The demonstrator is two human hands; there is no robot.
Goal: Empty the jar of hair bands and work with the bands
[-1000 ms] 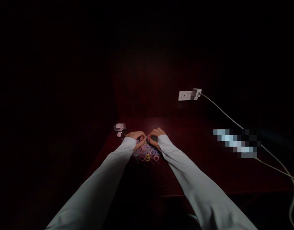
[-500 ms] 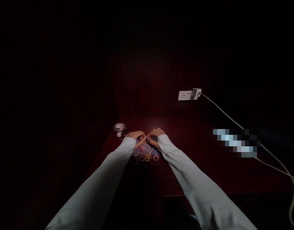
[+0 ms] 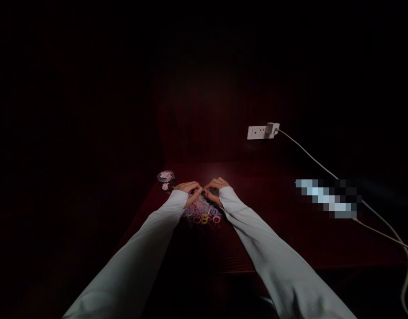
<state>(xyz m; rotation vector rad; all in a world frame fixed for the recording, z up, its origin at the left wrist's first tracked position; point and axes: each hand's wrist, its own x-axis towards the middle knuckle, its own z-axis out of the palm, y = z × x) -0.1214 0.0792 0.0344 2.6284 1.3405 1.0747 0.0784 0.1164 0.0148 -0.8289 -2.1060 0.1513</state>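
Note:
A loose pile of small coloured bands, mostly purple and pink with some yellow rings at its near side, lies on the dark red table. Over the left far part of the pile is my left hand, its thumb and fingertips pinched together. My right hand mirrors it from the other side, also in a pinch, and the fingertips of both hands nearly meet. Whatever sits between the fingertips is too small and dark to make out.
A round clear container with pink pieces stands left of my hands, a small pink item beside it. A white charger sits in the wall socket. Its cable runs right, past a pixelated object.
The fingertips of my left hand have shifted slightly left and up. My right hand is almost where it was, and the pile looks the same.

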